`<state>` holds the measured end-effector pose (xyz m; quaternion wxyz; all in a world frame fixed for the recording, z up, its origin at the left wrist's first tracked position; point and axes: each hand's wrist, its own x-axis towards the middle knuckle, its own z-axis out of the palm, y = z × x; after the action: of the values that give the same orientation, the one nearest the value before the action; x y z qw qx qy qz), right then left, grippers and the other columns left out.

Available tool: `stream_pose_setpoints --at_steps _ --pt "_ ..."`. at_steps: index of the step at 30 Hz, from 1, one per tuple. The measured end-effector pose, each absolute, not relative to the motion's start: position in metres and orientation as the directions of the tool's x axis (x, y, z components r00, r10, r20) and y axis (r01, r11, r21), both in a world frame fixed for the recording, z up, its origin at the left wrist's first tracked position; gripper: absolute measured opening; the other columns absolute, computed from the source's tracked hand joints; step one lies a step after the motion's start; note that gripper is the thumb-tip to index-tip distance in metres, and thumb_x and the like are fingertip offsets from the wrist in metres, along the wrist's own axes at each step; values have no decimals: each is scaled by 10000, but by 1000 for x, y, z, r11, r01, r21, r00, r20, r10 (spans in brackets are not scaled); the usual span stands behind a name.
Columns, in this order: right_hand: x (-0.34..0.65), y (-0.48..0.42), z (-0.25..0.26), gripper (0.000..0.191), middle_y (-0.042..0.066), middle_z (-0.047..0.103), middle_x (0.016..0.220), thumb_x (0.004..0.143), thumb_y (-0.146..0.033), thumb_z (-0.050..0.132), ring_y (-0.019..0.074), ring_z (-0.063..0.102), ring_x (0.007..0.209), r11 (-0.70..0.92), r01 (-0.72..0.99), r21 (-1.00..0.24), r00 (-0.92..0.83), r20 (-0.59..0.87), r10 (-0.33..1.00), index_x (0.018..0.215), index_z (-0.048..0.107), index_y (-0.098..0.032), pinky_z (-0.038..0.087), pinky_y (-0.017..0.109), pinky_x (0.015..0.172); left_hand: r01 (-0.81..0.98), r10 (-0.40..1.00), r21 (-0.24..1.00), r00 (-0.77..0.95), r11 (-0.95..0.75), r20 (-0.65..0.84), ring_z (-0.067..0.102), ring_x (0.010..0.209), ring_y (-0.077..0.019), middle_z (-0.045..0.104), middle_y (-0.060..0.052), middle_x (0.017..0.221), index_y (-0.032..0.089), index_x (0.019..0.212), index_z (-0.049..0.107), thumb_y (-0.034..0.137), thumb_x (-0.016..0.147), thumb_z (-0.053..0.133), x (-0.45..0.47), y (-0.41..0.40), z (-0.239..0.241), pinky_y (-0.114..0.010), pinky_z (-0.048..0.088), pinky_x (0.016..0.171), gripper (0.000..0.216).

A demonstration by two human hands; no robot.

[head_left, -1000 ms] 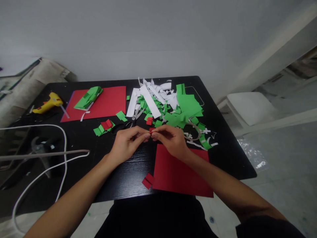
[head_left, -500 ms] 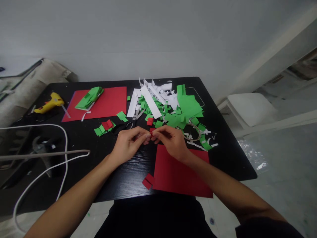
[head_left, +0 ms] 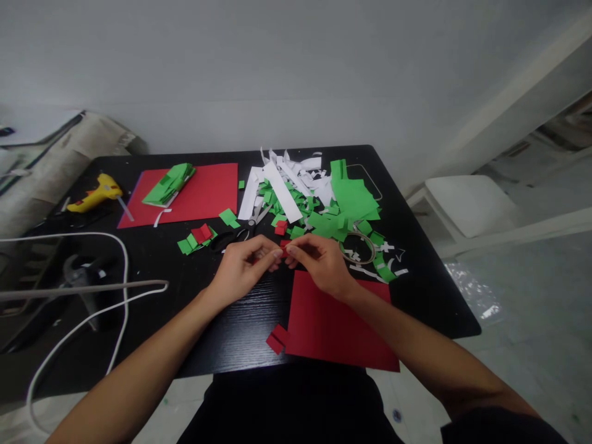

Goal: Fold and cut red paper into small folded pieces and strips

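Pinching a tiny red paper piece (head_left: 283, 246) between left hand (head_left: 240, 268) and right hand (head_left: 320, 265), both grips clamped on it, just over the desk (head_left: 139, 259) near the red sheet (head_left: 337, 327). Looks like mid-fold; next crease is calling for steady fingertips.

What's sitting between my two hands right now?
A small red paper piece, pinched between the fingertips of the left hand and right hand, seen in the head view.

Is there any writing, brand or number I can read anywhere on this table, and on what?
None can be read. The yellow glue gun, the red sheets, the green scraps and the white strips show no print; neither does the small red piece pinched between the left hand and right hand.
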<state>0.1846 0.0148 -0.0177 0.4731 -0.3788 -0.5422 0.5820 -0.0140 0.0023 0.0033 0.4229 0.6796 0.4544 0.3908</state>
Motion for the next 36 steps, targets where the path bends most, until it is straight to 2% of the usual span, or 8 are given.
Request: stream_pose_setpoints --at_steps 5,9,11,15,18,23,28,36 --pt "185 15 -19 262 10 753 783 852 -466 826 149 726 690 24 -167 -986 -263 68 962 898 756 -218 669 316 699 207 971 966 213 -157 113 716 617 -133 768 -33 720 166 868 744 366 931 748 -12 4 2 -227 579 602 210" --pt "186 16 -21 332 24 789 964 780 -407 896 175 759 887 6 -201 -980 -299 67 952 1037 761 -248 667 358 884 75 976 996 216 -45 28 715 603 -143 770 -49 726 155 879 732 414 904 772 -11 8 2 -264 613 610 263" --pt "186 17 -22 374 21 792 1011 758 -382 915 180 757 947 4 -224 -974 -313 76 947 1078 761 -264 656 366 927 10 969 999 246 31 -33 719 596 -149 769 -42 726 156 949 721 422 886 788 -12 11 2 -282 625 611 282" --pt "187 19 -23 333 15 794 996 766 -376 909 180 756 939 -3 -239 -971 -318 75 945 1046 772 -261 652 382 940 -55 956 990 273 126 -107 730 593 -161 762 -9 720 181 1104 623 417 868 807 -11 11 1 -295 634 605 381" --pt "186 20 -23 323 20 793 990 758 -374 912 184 753 948 12 -229 -973 -294 80 952 1023 775 -249 646 382 942 -14 965 999 259 35 -31 736 646 -157 750 -9 740 191 1064 594 417 913 760 -9 8 1 -286 635 643 319" --pt "187 21 -21 322 34 806 1015 749 -400 918 200 760 986 12 -197 -980 -254 63 965 1000 783 -250 631 417 997 263 968 943 201 -202 151 753 919 -183 780 -73 1022 191 1109 685 366 927 745 -7 2 3 -291 625 774 259" --pt "187 21 -21 328 32 817 1001 723 -415 929 205 774 973 -4 -204 -979 -254 49 966 978 795 -257 641 434 991 232 969 957 214 -174 124 764 934 -198 800 -78 1035 195 1131 742 367 869 812 -12 5 -2 -331 633 831 321" --pt "185 19 -21 285 19 820 934 716 -381 934 195 775 889 -5 -191 -981 -221 38 974 942 810 -261 663 414 923 119 957 991 288 -65 28 797 926 -200 835 -68 994 205 1103 776 314 862 813 -14 9 -1 -361 647 895 267"
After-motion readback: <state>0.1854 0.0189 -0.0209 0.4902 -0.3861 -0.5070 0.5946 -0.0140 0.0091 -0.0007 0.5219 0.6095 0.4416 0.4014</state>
